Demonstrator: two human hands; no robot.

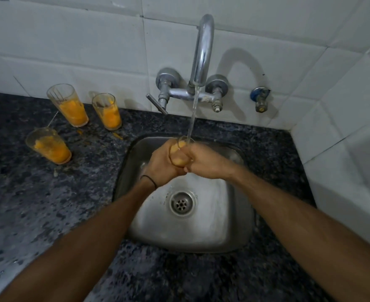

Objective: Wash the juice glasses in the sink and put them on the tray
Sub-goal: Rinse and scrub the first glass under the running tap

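Note:
Over the steel sink (234,232) I hold a juice glass (178,151) with orange residue under the running water. My left hand (161,163) grips its left side and my right hand (203,163) grips its right side. The stream from the tap (202,51) falls into the glass's mouth. Three more glasses smeared with orange pulp stand on the counter to the left: one at the back left (67,104), one beside it (107,111), one nearer (47,144). No tray is in view.
The dark speckled granite counter (48,203) surrounds the sink. Orange drips lie on it near the glasses. White tiled walls stand behind and to the right. A small blue-handled valve (260,101) sits on the wall right of the tap. The sink drain (182,202) is uncovered.

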